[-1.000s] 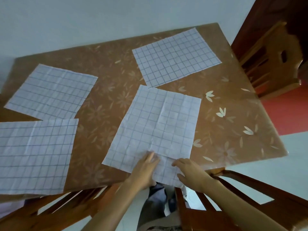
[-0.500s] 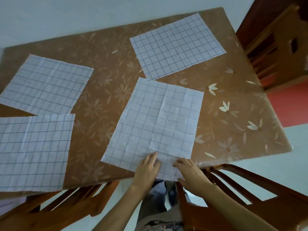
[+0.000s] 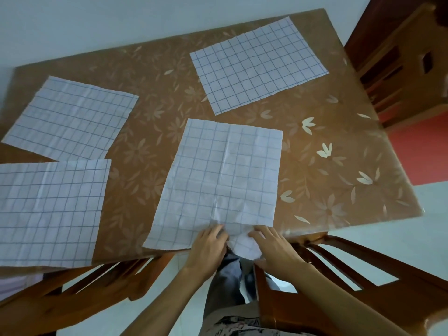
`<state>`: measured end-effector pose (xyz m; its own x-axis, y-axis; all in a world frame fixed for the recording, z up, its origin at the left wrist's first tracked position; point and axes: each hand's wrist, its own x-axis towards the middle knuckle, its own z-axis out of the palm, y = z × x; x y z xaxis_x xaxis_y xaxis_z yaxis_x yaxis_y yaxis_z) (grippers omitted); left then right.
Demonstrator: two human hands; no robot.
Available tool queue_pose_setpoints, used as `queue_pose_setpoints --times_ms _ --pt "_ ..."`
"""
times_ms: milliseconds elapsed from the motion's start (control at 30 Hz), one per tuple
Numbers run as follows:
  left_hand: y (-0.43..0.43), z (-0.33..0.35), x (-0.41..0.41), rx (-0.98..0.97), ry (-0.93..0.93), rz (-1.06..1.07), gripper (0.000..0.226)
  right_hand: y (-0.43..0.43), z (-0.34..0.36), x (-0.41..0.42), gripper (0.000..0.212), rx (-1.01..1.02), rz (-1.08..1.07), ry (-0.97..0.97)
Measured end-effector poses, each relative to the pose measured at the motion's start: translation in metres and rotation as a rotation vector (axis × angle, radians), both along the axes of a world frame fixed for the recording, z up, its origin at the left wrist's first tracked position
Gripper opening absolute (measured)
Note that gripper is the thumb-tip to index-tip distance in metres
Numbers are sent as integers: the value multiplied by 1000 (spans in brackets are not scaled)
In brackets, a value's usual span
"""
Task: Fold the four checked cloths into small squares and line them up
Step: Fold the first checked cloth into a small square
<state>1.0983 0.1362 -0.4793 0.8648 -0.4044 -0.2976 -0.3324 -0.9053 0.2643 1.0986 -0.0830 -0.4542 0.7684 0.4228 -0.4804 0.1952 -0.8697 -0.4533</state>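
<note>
Fingers [image 3: 216, 233] of the left hand [image 3: 208, 247] and right hand [image 3: 275, 248] pinch the bunched near edge of the white blue-checked square cloth [image 3: 225, 175], which lies at the front of the brown floral table [image 3: 155, 69]. Uneven lifting could skew the fold, and tugging might drag it off.

Centre cloth [image 3: 225, 175] on table [image 3: 155, 132], left cloth [image 3: 48, 207] beside it, far-left cloth [image 3: 70, 117] behind, far-right cloth [image 3: 257, 64] beyond

Fig.: the body as I see it remotely. Left hand [image 3: 208, 248] and right hand [image 3: 274, 248] on bare forearms; grey trousers [image 3: 228, 280]; at 6 o'clock, pale top [image 3: 232, 327] with dark-and-reddish print.
</note>
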Motion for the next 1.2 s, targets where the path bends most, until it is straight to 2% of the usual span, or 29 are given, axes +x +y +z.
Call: queue_pose_setpoints --times_ms 133,200,333,433,600,667,767,867,933,1100,1200 --pt "-11 21 -6 -156 25 191 25 3 6 -3 87 2 6 -50" --pt "-16 30 -9 -206 19 222 26 3 7 -4 75 11 -16 -121" --pt "-14 38 -18 -235 19 194 34 -10 8 -4 29 119 -96 -218" --pt "4 36 -22 -157 14 214 42 -29 14 -2 21 171 -147 -233" --pt "49 50 -24 -112 133 372 21 -61 25 2 11 258 -278 -244" --pt "62 60 -22 -112 132 383 5 -71 32 3 11 275 -335 -241" --pt "73 75 -22 -275 243 492 20 -83 41 7 14 294 -377 -202" --pt "78 88 -21 -473 313 656 8 -94 48 11 12 338 -429 -157" --pt "82 88 -18 -580 307 790 11 -100 53 17 16 386 -528 -151" --pt "79 92 -1 -656 244 1003 18 -112 55 46 52 495 -652 105" --pt "81 83 18 -646 231 1042 34 -113 42 65 48 488 -648 172"
